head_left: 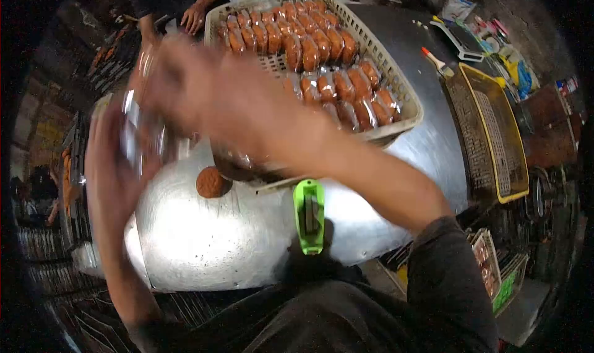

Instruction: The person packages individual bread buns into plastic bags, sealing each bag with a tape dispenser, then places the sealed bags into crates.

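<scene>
My left hand point(114, 167) is raised at the left over the steel table point(185, 248), smeared by motion. My right hand point(192, 84) reaches across to the upper left, also blurred, over the left side of the crate. Shiny clear plastic point(131, 121) shows between the two hands, and I cannot tell which fingers grip it. Below them a round brown cake point(210, 183) lies unwrapped on the metal. Right of it, at the crate's near edge, is a long green tool point(309, 217) with a dark slot. The cream plastic crate point(405, 102) holds rows of brown cakes point(309, 50) in clear wrappers.
Another person's hand point(195, 17) rests by the crate's far left corner. A brush point(437, 62) with a red handle lies right of the crate. Farther right stands a yellow-rimmed basket point(492, 133). A white-framed device point(458, 40) lies at the back right.
</scene>
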Available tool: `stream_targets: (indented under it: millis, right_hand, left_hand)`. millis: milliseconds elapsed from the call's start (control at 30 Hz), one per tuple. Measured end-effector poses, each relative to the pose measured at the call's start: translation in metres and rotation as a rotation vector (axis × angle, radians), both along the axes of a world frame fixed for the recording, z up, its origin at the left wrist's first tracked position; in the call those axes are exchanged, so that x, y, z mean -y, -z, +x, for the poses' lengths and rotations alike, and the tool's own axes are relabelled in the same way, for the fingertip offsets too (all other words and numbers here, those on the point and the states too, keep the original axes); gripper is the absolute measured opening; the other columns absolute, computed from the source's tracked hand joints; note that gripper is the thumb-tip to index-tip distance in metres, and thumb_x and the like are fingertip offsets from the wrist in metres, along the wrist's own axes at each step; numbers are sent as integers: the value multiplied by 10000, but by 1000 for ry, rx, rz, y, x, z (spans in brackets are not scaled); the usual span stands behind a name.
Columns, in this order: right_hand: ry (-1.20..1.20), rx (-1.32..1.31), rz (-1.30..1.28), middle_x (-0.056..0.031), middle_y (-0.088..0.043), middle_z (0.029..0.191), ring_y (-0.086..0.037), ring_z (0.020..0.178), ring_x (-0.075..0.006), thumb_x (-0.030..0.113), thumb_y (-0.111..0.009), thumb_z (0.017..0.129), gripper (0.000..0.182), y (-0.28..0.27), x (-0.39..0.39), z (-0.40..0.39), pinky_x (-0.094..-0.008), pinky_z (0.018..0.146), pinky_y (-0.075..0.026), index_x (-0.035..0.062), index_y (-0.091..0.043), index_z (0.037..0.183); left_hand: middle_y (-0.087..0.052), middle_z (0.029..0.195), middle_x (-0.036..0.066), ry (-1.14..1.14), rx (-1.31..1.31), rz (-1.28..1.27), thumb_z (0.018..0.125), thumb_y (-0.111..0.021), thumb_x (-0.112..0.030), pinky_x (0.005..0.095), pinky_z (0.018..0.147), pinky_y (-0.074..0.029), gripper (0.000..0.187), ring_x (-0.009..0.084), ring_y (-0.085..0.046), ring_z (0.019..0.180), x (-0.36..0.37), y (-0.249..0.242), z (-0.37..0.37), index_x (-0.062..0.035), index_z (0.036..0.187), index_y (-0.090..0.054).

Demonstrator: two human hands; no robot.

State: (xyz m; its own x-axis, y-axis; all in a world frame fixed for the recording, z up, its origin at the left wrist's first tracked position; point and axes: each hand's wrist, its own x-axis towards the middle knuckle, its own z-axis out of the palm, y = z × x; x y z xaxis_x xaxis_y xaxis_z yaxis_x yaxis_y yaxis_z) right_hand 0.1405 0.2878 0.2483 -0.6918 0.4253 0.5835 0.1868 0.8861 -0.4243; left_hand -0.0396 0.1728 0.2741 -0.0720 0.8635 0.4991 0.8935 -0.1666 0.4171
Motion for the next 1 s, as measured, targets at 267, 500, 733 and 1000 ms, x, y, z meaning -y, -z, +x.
stream_targets:
  millis: [267, 500, 733, 1000]
  right_hand:
    - [96, 185, 34, -202, -326, 1480, -424, 1273, -441, 280, -694, 834, 683, 117, -242, 16, -484, 1042, -398, 206, -348, 1418]
    - [-91, 542, -144, -199, -302, 1513, -295, 1397, -359, 427, -769, 716, 986, 103, -282, 10, -489, 1147, -238, 112, -243, 1487]
    - [136, 960, 206, -187, -448, 1410, -329, 1381, -329, 296, -792, 701, 856, 107, -247, 43, -456, 1147, -244, 72, -366, 1409]
    - [299, 785, 256, -169, -544, 1257, -450, 1272, -315, 235, -721, 786, 636, 142, -241, 27, -484, 1056, -333, 58, -446, 1332]
  left_hand:
    - [-613, 1141, 202, 128, -242, -217, 670, -812, -474, 434, 904, -472, 752, 347, -585, 1081, -256, 94, -3, -46, 1219, -528]
    - [-560, 1263, 214, 6, -671, -546, 558, -785, -663, 463, 964, -457, 1094, 355, -546, 1188, -285, 148, 10, -54, 1378, -393]
    - [-446, 1349, 233, 118, -554, -536, 598, -784, -623, 518, 953, -463, 942, 456, -462, 1226, -286, 156, -4, -133, 1331, -451]
    - [-355, 1455, 205, -157, -928, -467, 660, -738, -644, 500, 1081, -339, 1115, 402, -367, 1331, -276, 153, 12, -49, 1459, -236]
